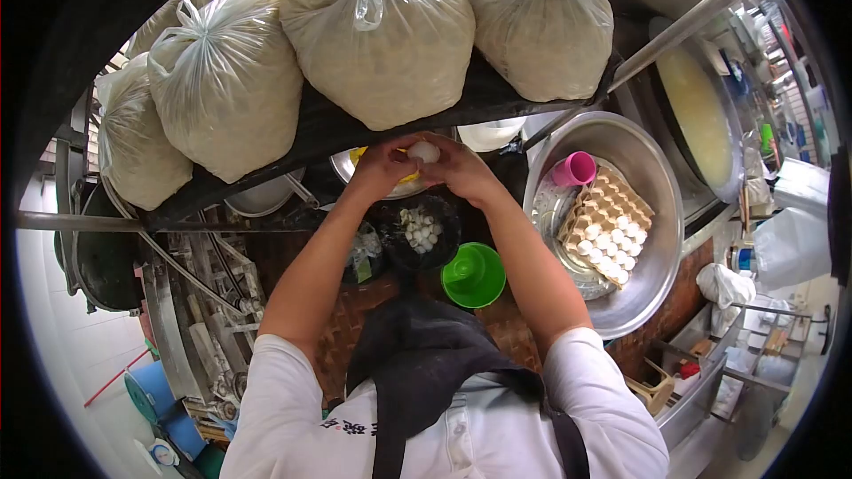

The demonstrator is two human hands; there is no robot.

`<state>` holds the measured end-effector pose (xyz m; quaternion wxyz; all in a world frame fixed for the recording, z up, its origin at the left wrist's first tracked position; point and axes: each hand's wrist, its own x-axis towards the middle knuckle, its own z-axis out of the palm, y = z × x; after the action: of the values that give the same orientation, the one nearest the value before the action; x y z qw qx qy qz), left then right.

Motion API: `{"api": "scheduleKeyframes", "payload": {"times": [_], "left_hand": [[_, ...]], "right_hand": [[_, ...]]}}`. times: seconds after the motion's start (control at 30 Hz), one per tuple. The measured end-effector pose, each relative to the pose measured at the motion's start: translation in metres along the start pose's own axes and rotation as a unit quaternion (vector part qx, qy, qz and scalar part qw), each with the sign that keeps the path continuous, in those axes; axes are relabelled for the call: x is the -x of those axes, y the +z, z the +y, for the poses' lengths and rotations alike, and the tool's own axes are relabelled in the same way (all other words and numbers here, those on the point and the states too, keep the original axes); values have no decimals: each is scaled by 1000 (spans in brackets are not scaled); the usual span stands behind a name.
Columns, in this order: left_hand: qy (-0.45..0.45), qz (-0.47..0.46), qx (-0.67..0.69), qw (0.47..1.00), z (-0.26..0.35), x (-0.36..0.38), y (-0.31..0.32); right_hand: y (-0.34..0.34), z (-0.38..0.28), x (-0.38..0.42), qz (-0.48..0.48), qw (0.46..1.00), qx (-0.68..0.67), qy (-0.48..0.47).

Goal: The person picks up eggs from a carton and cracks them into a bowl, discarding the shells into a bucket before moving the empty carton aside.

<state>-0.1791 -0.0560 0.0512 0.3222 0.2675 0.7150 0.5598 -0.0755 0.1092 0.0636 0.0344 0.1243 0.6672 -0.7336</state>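
A white egg point(424, 153) sits between my two hands, above a metal bowl point(341, 165) that has yellow egg yolk point(357, 155) in it. My left hand point(387, 167) has its fingers closed against the egg's left side. From the right, my right hand point(460, 168) curls its fingers around the same egg. My hands cover much of the bowl. Just below them, a black container point(397, 253) holds a heap of cracked eggshells point(421, 229).
Large tied plastic bags point(377, 44) fill the shelf ahead. To the right, a wide metal basin point(667, 257) holds a cardboard egg tray point(596, 204) with several white eggs and a pink cup point(575, 168). A green bucket point(474, 275) stands near my apron.
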Motion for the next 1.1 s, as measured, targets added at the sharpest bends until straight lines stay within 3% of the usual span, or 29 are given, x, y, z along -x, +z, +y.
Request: {"api": "scheduleKeyframes", "payload": {"times": [0.1,0.23,0.33,0.43,0.5,0.63,0.73,0.83,0.9,0.93,1.03,1.1], "left_hand": [[-24,30,-136,990,2,-4,-1],[76,113,-124,983,-40,-19,2],[67,156,-169,971,-42,-21,0],[40,167,-235,957,-36,-19,-2],[30,168,-307,936,-41,-23,-5],[76,204,-329,919,-64,-36,-7],[151,236,-362,889,-70,-39,-8],[177,253,-395,865,-68,-40,-9],[157,248,-401,868,-62,-37,-5],[137,220,-382,887,-58,-31,-2],[80,144,-303,939,-38,1,17],[44,102,-226,968,-22,30,43]], "right_hand": [[1,25,-26,38,985,161,-51],[10,22,-35,70,933,314,-163],[15,0,-43,-11,933,344,-108],[16,21,-59,19,933,323,-156],[19,39,-72,91,919,316,-217],[17,50,-84,137,880,368,-266],[13,53,-87,100,863,481,-119],[9,55,-89,144,815,523,-203],[6,37,-74,119,838,511,-151],[5,28,-62,108,848,504,-125],[-3,38,-24,112,849,469,-216],[1,45,11,60,892,437,-96]]}}
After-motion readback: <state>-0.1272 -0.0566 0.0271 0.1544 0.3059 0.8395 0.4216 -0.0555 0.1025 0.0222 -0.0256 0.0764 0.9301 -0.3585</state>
